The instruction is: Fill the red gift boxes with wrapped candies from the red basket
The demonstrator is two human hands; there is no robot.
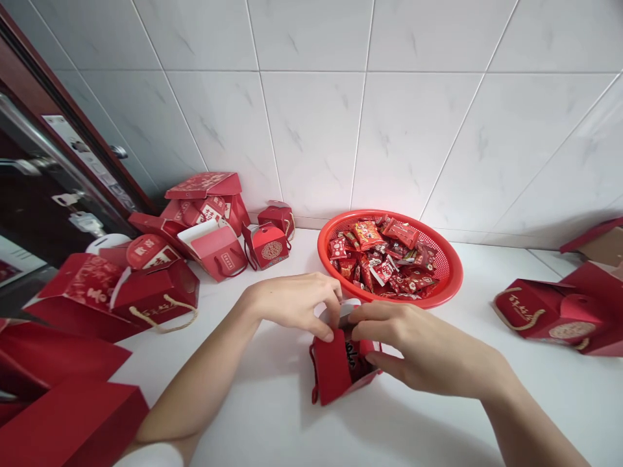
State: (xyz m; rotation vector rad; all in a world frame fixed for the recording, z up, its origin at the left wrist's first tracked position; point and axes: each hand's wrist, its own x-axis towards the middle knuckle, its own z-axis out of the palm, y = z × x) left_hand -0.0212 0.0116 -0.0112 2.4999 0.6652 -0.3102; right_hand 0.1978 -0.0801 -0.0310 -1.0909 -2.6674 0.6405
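A small red box [333, 370] with cord handles stands on the white table [263, 402], its top open and dark wrapped pieces inside. My left hand [299, 301] pinches the box's upper left edge between thumb and fingers. Across the opening, my right hand [406, 344] has its fingers bent over the right and back edges, with the thumb on the right side; its fingertips partly cover the inside. Just behind the box, a red plastic basket [450, 282] holds several wrapped candies [384, 269].
Several red gift boxes [270, 250] stand at the left, some with rope handles. More red boxes [540, 311] lie at the right edge. A tiled wall [311, 130] rises behind the table, and a door with keys [85, 220] is at the far left.
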